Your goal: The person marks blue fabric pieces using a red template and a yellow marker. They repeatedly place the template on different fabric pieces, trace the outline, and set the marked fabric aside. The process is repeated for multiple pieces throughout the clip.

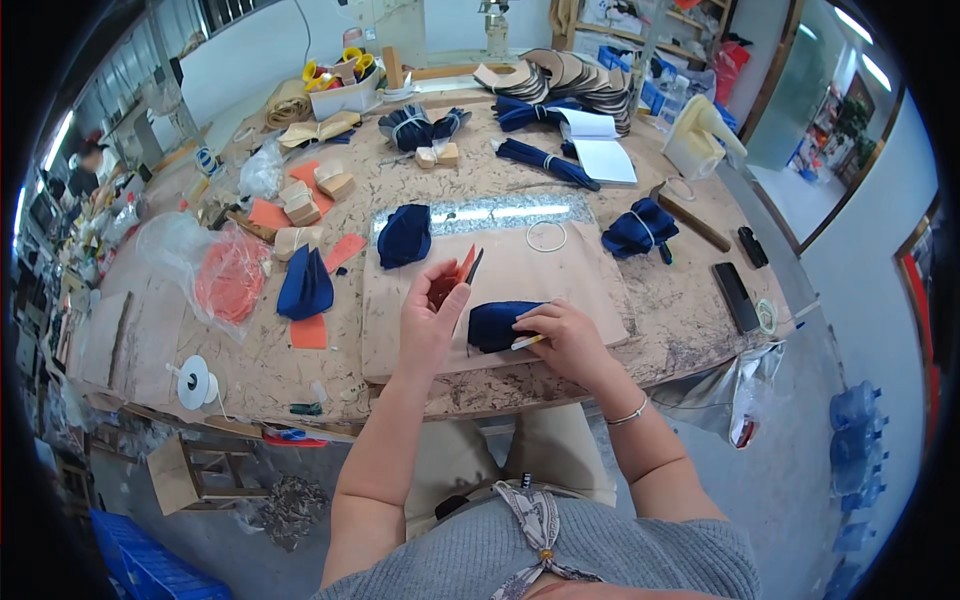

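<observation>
My left hand [432,312] is raised over the work board, fingers closed round a thin orange piece [467,262] with a dark strip beside it. What else the palm holds is hidden. To its right my right hand [563,342] rests on a dark blue fabric piece [492,326], gripping a slim white and yellow pen-like stick [527,342]. Another dark blue fabric piece [405,237] lies beyond my left hand. Farther left stands a folded blue one [305,284], close to an orange sheet [309,332].
A pale board [590,285] lies beneath my hands, with a white ring [546,236] on it. At right are a tied blue bundle [638,228], a wooden-handled hammer [695,219] and a black phone-like object [735,297]. A thread spool [197,382] sits at the left edge.
</observation>
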Demonstrator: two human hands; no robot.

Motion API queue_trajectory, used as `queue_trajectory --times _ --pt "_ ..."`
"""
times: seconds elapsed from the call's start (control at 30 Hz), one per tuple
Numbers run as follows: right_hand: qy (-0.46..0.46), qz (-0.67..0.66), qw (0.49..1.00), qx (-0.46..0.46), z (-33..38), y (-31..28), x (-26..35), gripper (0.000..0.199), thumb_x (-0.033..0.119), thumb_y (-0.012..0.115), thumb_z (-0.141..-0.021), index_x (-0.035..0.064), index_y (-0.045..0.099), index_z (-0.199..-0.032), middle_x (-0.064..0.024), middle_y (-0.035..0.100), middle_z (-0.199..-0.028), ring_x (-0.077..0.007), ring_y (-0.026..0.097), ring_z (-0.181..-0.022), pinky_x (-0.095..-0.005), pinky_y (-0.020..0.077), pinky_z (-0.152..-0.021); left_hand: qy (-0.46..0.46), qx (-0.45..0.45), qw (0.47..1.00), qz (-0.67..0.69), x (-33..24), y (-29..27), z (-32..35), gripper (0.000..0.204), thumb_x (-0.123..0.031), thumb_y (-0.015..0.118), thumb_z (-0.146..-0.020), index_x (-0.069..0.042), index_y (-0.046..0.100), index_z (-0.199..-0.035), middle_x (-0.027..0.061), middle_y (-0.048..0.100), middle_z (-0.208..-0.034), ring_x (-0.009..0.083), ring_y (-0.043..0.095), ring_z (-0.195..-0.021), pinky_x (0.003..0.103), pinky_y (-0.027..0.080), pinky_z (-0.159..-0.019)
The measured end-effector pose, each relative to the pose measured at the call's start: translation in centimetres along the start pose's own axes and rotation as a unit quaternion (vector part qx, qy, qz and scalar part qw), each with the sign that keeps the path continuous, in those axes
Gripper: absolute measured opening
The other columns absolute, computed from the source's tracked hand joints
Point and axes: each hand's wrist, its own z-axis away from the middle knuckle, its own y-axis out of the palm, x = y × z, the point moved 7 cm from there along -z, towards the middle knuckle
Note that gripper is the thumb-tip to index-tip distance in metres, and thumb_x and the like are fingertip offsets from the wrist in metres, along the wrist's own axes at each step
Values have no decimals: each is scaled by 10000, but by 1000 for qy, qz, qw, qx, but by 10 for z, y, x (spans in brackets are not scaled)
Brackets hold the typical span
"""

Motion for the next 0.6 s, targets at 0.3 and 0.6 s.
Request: queue_trajectory --times 0.3,0.6 --pt "171 -122 970 -125 1 -35 -29 188 130 771 -813 18 705 -949 -130 688 -833 -242 663 -739 -334 533 -670 231 103 882 -397 -33 36 -9 513 -155 819 -759 -40 604 -1211 130 608 -1156 288 626 -1048 364 497 -936" --pt "51 -25 959 -279 40 -60 -37 83 117 639 -912 41 671 -927 -98 683 -903 -288 626 -898 -368 504 -780 275 126 873 -382 -43 45 -42 358 -88 824 -731 -62 691 -1063 118 618 -1138 277 636 -1021 358 527 -877"
